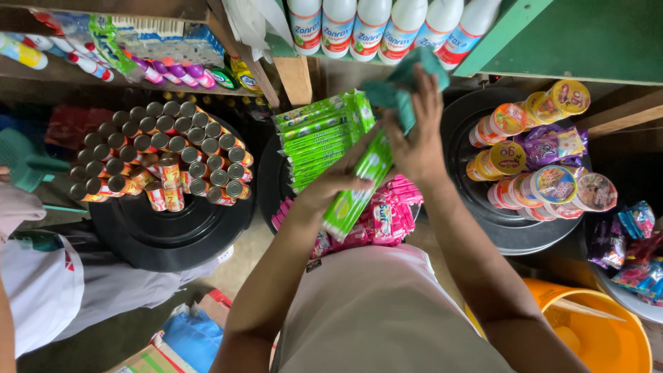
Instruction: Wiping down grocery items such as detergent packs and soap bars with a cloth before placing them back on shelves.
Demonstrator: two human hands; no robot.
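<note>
Tilted green sachet strip (pixel 359 185), crumpled teal cloth (pixel 400 86)

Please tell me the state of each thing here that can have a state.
Left hand: holds green sachet pack.
Right hand: grips teal cloth against the pack.
Small cans: stacked on their sides.
White bottles: upright, capped.
Orange bucket: open.

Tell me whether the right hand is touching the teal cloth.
Touching. The head view shows the right hand with its fingers closed around the teal cloth.
</note>
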